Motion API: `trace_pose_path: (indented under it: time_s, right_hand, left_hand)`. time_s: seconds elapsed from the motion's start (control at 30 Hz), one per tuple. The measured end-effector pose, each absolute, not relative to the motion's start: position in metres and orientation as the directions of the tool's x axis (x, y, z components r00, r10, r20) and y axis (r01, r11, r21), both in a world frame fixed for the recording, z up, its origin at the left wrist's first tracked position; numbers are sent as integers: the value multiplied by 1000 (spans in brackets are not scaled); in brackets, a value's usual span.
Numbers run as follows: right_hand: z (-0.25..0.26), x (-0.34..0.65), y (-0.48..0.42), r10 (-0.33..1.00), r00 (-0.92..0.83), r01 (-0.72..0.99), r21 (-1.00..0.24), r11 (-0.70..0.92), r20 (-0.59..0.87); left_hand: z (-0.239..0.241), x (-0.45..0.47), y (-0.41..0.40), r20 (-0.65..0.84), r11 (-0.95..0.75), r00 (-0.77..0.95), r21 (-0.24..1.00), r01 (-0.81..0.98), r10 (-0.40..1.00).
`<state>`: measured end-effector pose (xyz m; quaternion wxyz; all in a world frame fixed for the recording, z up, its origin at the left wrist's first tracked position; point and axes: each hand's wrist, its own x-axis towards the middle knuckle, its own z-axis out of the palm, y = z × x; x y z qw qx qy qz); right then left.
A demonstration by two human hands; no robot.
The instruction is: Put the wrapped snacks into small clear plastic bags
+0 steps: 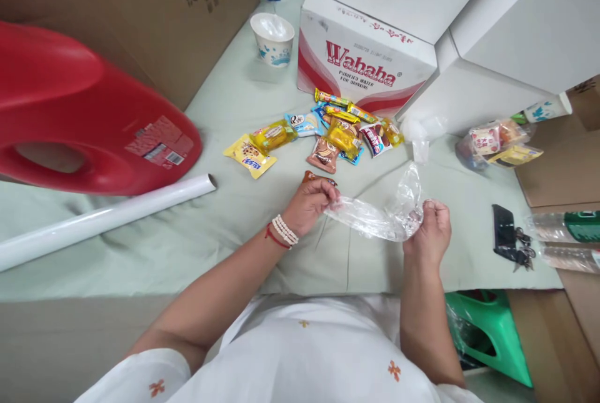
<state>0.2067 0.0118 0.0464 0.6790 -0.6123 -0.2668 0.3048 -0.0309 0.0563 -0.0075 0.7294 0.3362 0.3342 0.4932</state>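
Note:
A clear plastic bag (375, 218) is stretched between my two hands, just above the green-covered table. My left hand (309, 204) pinches one side of its edge. The opposite side is gripped by my right hand (430, 228), whose fingers are curled closed. Behind my left fingers lies a brown-wrapped snack (319, 178), partly covered by the hand. Farther back is a loose pile of small packaged snacks (344, 134) in yellow, blue and brown wrappers. A yellow cookie packet (250, 156) lies at the pile's left end. Another crumpled clear plastic bag (419, 137) sits right of the pile.
A Wahaha water carton (365, 59) stands behind the snacks, beside a paper cup (272, 40). To the left are a large red jug (94, 109) and a white tube (107, 222). A filled snack bag (494, 144), keys (524, 247) and bottles (572, 227) lie at right.

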Motion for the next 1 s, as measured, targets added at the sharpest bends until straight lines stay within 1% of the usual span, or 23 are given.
trace_pose_path:
  time_s: [0.07, 0.13, 0.17, 0.23, 0.3, 0.33, 0.4, 0.43, 0.5, 0.53, 0.6, 0.63, 0.67, 0.7, 0.73, 0.77, 0.83, 0.87, 0.9, 0.93, 1.0]
  right_hand:
    - [51, 211, 13, 782, 620, -159, -986, 42, -67]
    - [56, 209, 14, 836, 535, -220, -976, 3, -118]
    - [59, 206, 14, 858, 499, -229, -973, -5, -122]
    - [65, 196, 15, 892, 441, -211, -978, -7, -101]
    - [68, 184, 15, 918, 386, -184, -983, -18, -89]
    - [69, 179, 15, 930, 356, -174, -984, -34, -95]
    - [70, 173, 13, 948, 303, -142, -988, -60, -101]
    - [71, 173, 12, 954, 289, -108, -993, -55, -85]
    - [72, 178, 10, 952, 305, 28, -1000, -4, 4]
    - [72, 184, 9, 941, 330, 137, -990, 31, 75]
    - [73, 196, 7, 898, 374, 372, -925, 81, 229]
    - [73, 203, 6, 877, 385, 454, -886, 90, 287]
    - [72, 208, 5, 865, 391, 487, -869, 94, 313]
    - [71, 212, 5, 868, 393, 461, -882, 100, 304]
    - [69, 214, 4, 887, 381, 381, -919, 105, 259]
    - [67, 215, 3, 920, 346, 267, -959, 95, 187]
    - [61, 214, 1, 981, 194, 66, -998, 3, 16]
    - [58, 212, 0, 992, 113, 27, -998, -58, -54]
    - [55, 211, -1, 993, 61, 27, -994, -107, -105]
    - [52, 209, -2, 990, 50, 44, -990, -137, -134]
    - [48, 206, -2, 983, 122, 59, -987, -146, -138]
  left_hand:
    - [-5, -32, 54, -39, 122, 256, 940, -318, 966]
    - [2, -30, 48, 65, -13, 300, 985, -172, 952]
    - [6, -27, 44, 76, -30, 335, 989, -142, 939]
    - [17, -17, 36, 14, 45, 396, 989, -141, 918]
    - [27, -2, 27, -86, 203, 469, 957, -206, 879]
    - [30, 5, 24, -120, 296, 521, 917, -269, 845]
    - [33, 19, 18, -157, 461, 602, 796, -392, 783]
    - [33, 23, 17, -178, 509, 605, 743, -435, 776]
    - [30, 27, 15, -237, 522, 529, 696, -493, 815]
    - [29, 26, 15, -258, 506, 480, 696, -510, 838]
    - [28, 22, 14, -263, 469, 423, 715, -518, 867]
    - [29, 20, 14, -256, 450, 408, 735, -507, 877]
    - [29, 19, 13, -245, 425, 389, 760, -492, 888]
    - [30, 19, 12, -231, 390, 359, 789, -475, 904]
    - [31, 21, 11, -214, 344, 312, 819, -460, 926]
    - [31, 22, 10, -197, 296, 257, 845, -444, 946]
    - [31, 27, 9, -172, 220, 152, 885, -411, 973]
    - [30, 29, 8, -167, 198, 112, 898, -393, 980]
    - [30, 30, 8, -170, 188, 81, 905, -382, 982]
    - [30, 30, 8, -179, 188, 59, 903, -387, 982]
    - [30, 27, 11, -217, 219, 55, 872, -437, 975]
